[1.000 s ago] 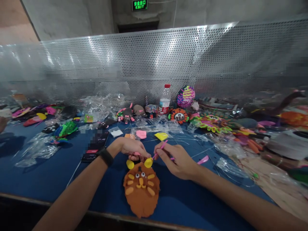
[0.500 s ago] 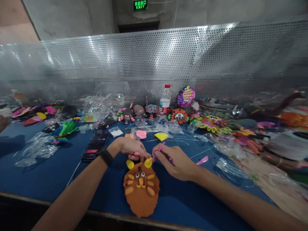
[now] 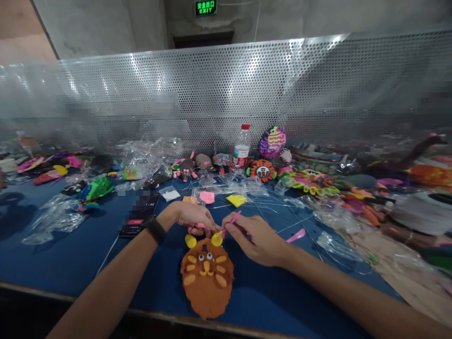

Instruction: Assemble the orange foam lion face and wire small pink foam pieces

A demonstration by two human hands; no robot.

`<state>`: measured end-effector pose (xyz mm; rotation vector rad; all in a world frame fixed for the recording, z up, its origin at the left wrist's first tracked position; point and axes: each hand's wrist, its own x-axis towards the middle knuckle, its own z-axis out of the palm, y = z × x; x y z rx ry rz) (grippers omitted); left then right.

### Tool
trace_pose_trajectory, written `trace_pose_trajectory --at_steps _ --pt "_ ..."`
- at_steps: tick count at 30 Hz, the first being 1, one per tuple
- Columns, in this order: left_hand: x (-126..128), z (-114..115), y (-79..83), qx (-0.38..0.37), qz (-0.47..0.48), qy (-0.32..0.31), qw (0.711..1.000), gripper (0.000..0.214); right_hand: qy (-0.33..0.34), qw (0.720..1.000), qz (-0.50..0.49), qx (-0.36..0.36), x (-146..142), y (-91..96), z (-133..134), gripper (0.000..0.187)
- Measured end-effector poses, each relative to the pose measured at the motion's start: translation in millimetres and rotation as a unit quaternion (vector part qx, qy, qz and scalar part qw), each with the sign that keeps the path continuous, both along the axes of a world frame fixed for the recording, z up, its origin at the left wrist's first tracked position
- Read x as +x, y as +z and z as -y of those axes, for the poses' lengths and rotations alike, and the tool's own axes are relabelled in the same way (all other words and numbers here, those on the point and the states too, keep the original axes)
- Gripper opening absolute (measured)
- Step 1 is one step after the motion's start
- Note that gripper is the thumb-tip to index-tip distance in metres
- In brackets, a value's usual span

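Observation:
A brown clay lion [image 3: 207, 296] lies on the blue table, with googly eyes, orange whiskers and two yellow ears. My right hand [image 3: 257, 240] is closed in a pinch on a slim pink clay tool [image 3: 234, 218]. The tool's lower end meets the yellow ear on the right [image 3: 217, 238]. Just behind that ear, my left hand [image 3: 196, 218] is curled, its fingertips at the ear's upper edge. A small pink bit shows among its fingers; what it grips is mostly hidden. The other yellow ear [image 3: 190, 241] stands untouched below the left hand.
A phone [image 3: 139, 214] with a cable lies left of my left wrist. Pink clay [image 3: 206, 197], yellow clay [image 3: 236, 200] and another pink tool [image 3: 296, 235] lie beyond and to the right. Clay figures, plastic bags and a bottle [image 3: 242, 148] line the perforated metal screen [image 3: 226, 89].
The pink tool and my right fingertips have shifted slightly left and down at the ear. My left hand stays almost still. At the far left edge, another person's hand has drawn mostly out of view.

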<state>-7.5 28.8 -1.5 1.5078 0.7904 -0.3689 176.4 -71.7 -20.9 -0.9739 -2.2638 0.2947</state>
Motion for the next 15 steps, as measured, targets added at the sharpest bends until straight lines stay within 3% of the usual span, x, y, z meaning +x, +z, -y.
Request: trace_pose_trajectory --at_steps 15 --pt "-0.2 0.1 0.8 0.002 -0.009 0.011 1.000 0.037 0.004 1.000 -0.001 -0.004 -0.8 1.4 1.7 0.025"
